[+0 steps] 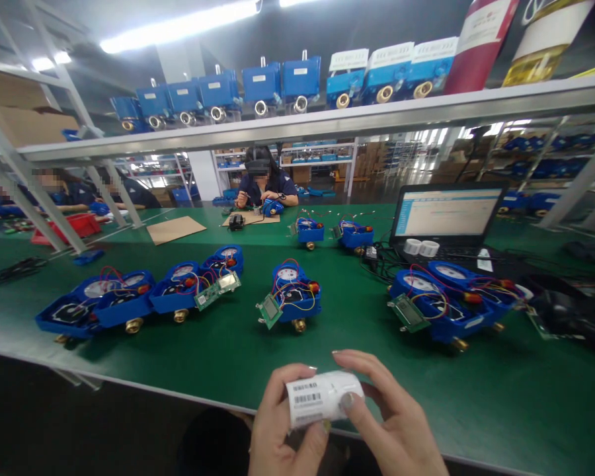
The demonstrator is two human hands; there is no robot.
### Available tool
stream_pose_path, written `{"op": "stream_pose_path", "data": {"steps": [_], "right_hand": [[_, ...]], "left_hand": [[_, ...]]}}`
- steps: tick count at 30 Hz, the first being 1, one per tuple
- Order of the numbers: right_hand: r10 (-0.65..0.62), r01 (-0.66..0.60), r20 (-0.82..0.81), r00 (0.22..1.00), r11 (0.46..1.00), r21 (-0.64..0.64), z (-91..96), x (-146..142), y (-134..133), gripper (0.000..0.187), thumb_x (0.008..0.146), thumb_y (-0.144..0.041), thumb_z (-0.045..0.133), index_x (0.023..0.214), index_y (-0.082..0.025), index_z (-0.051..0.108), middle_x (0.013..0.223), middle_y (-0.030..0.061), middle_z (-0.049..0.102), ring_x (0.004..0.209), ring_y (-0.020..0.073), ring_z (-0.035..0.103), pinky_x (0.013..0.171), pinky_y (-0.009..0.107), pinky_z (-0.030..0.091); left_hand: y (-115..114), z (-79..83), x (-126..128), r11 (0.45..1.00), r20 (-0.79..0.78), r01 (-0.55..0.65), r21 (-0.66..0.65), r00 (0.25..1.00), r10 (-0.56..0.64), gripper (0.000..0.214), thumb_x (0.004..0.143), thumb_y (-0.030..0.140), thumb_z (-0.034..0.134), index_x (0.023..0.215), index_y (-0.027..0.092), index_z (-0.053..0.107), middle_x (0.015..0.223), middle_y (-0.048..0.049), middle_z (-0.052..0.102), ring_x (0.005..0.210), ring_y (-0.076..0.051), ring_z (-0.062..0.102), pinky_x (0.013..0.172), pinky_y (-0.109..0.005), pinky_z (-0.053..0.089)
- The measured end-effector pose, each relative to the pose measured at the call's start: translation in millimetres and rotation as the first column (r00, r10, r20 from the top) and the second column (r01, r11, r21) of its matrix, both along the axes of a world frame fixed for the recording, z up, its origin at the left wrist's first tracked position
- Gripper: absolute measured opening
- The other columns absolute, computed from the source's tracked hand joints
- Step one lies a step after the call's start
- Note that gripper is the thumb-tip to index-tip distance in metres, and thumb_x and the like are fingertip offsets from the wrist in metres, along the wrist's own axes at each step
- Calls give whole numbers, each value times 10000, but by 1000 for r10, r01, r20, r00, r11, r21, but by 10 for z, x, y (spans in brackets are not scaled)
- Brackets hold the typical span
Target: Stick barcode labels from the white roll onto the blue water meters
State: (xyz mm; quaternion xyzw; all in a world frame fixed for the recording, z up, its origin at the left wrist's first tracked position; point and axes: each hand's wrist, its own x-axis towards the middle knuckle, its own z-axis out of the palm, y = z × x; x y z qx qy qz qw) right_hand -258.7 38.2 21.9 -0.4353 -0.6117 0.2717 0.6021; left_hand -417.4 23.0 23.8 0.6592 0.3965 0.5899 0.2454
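Note:
Between my two hands I hold a white roll of barcode labels point(307, 400) just over the table's front edge. My left hand point(282, 423) grips its left end, thumb below and fingers behind. My right hand point(391, 416) is closed on the right end, with the thumb pressed on the label surface. Beyond the roll, an opened blue meter point(295, 297) stands on the green table, its wires and a small green circuit board point(270, 309) hanging out.
More opened blue meters stand left point(123, 301) and right point(441, 304). A laptop point(449, 215) with two white label rolls point(421, 247) is at the back right. Overhead, a shelf point(307, 122) carries blue meters and bottles. Across the table a person point(265, 182) works.

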Motion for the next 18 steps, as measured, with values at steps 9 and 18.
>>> {"op": "stream_pose_path", "data": {"steps": [9,18], "right_hand": [[77,-98,-210,975,991,-91,-46,-126,-32,260,758,-348,679,968,-218,598,1095,99,634,984,211,620,809,263,536],[215,-226,-88,973,964,-137,-40,-29,10,194,823,-370,608,770,-194,672,1163,132,598,1001,231,611,783,261,533]], "left_hand": [[5,-7,-6,994,11,-3,-112,1000,4,255,807,415,583,929,224,700,1136,-95,560,906,-227,609,735,-284,517],[26,-73,-14,1000,-26,-22,-11,999,21,199,828,335,587,991,296,694,1165,-66,532,1030,-232,555,861,-314,465]]}}
